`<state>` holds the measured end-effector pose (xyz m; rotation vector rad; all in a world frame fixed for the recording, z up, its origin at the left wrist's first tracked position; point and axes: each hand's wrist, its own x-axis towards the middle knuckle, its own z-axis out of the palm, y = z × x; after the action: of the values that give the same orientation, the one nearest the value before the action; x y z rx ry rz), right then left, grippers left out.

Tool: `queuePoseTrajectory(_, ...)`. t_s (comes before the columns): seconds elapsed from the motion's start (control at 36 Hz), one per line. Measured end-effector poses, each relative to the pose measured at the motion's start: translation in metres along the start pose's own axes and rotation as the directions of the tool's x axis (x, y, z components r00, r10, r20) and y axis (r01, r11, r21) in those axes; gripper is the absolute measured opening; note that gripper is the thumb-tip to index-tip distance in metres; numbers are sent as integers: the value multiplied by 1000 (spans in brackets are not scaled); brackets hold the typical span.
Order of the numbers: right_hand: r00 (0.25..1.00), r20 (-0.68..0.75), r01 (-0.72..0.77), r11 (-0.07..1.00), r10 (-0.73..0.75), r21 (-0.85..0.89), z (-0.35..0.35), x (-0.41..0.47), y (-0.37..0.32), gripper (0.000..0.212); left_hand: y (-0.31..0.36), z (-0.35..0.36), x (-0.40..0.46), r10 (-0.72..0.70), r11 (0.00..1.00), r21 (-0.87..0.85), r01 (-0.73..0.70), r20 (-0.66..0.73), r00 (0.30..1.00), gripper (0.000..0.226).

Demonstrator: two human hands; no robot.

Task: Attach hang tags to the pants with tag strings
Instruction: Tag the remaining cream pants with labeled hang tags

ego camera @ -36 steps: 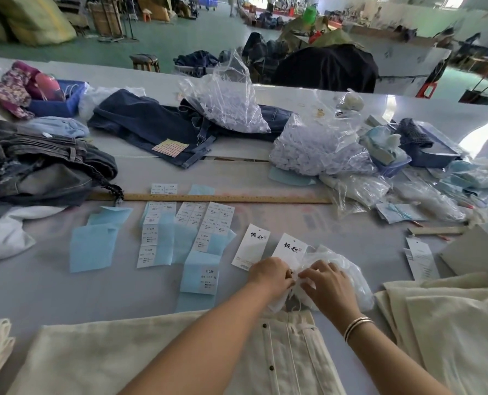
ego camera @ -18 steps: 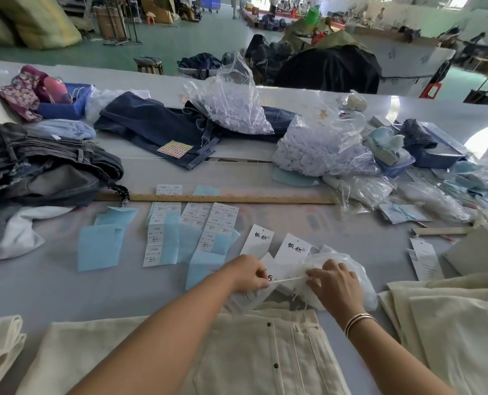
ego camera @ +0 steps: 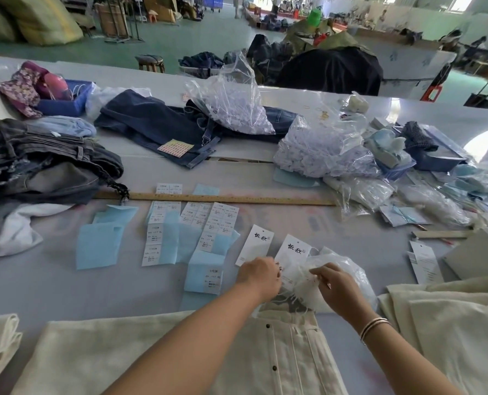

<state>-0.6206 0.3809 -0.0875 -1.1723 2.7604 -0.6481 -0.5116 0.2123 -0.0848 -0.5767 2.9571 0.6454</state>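
Note:
Cream pants (ego camera: pixel 291 354) lie flat at the near edge, waistband away from me. Just beyond the waistband are two white hang tags (ego camera: pixel 292 250) with black characters and a clear bag of white tag strings (ego camera: pixel 342 266). My left hand (ego camera: pixel 258 276) has its fingers curled on the lower edge of the nearer hang tag. My right hand (ego camera: pixel 336 289), with bangles on the wrist, pinches a white tag string at the mouth of the bag. The fingertips of both hands are partly hidden.
Sheets of size stickers on blue backing (ego camera: pixel 163 238) lie to the left, a wooden ruler (ego camera: pixel 223 198) behind them. Dark jeans (ego camera: pixel 37 161) are piled at far left, more cream pants (ego camera: pixel 450 323) at right, and bags of strings (ego camera: pixel 317 149) further back.
One second ago both hands met at the bag. Half a second ago a string stretched between them. Now the left hand is at the hang tag and that string no longer shows.

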Motion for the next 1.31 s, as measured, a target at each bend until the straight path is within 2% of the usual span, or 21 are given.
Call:
queuePoseTrajectory(0.08, 998, 16, 66, 996, -65, -64, -8, 4, 2, 32, 17, 7, 0, 42, 998, 53, -39, -54, 998, 28)
queuePoseTrajectory(0.25, 974, 104, 223, 918, -200, -327, -22, 4, -1, 19, 28, 16, 0, 57, 998, 39, -54, -68, 996, 26)
queuePoseTrajectory(0.33, 961, 125, 277, 877, -248, -393, -20, 5, -6, 12, 23, 14, -1, 45, 999, 4, -45, -74, 996, 26)
queuePoseTrajectory(0.42, 948, 73, 315, 873, -311, -373, -22, 8, -7, 18, 13, 10, -2, 28, 999, -19, -30, -81, 996, 28)
queuePoseTrajectory(0.5, 954, -15, 282, 910, -301, -302, -26, 10, -8, 14, 2, 5, -4, 12, 1000, -22, -14, -88, 996, 28)
queuePoseTrajectory(0.58, 980, -124, 135, 981, -153, -141, -26, 12, -7, 7, 2, 3, -5, 11, 999, -32, -15, -98, 995, 28)
queuePoseTrajectory(0.67, 989, -142, 53, 997, -45, 49, -25, 14, -5, 8, 17, 3, -4, 46, 999, -17, -49, -142, 989, 28)
queuePoseTrajectory(0.75, 992, -126, 36, 993, -21, 115, -24, 14, -4, 6, 41, 11, 1, 108, 994, 28, -105, -175, 979, 35)
queuePoseTrajectory(0.81, 992, -124, 35, 991, -19, 133, -24, 14, -5, 5, 56, 16, 7, 89, 996, 10, -89, -195, 977, 37)
queuePoseTrajectory(0.86, 991, -131, 39, 987, -18, 157, -25, 13, -8, 5, 66, 22, 13, 63, 998, 27, -59, -183, 981, 35)
queuePoseTrajectory(0.92, 989, -145, 68, 981, -41, 184, -29, 14, -13, 6, 68, 27, 16, 54, 992, 124, -32, -185, 981, 27)
queuePoseTrajectory(1.0, 978, -186, 135, 962, -91, 239, -43, 15, -25, 10, 69, 28, 12, 33, 991, 135, -12, -155, 987, 23)
queuePoseTrajectory(1.08, 977, -208, 59, 881, 45, 469, -63, 16, -37, 20, 68, 37, 20, 57, 997, 55, -48, -171, 984, 27)
queuePoseTrajectory(1.17, 964, -221, 64, 678, 148, 732, -76, 13, -51, 20, 68, 37, 25, 84, 991, 115, -66, -162, 983, 24)
queuePoseTrajectory(1.25, 958, -253, 140, 551, 134, 823, -84, 11, -68, 19, 65, 37, 25, 59, 987, 155, -45, -86, 995, 28)
queuePoseTrajectory(1.31, 973, -188, 92, 519, 135, 850, -83, 13, -77, 18, 64, 36, 23, -4, 998, 63, 9, -74, 997, 35)
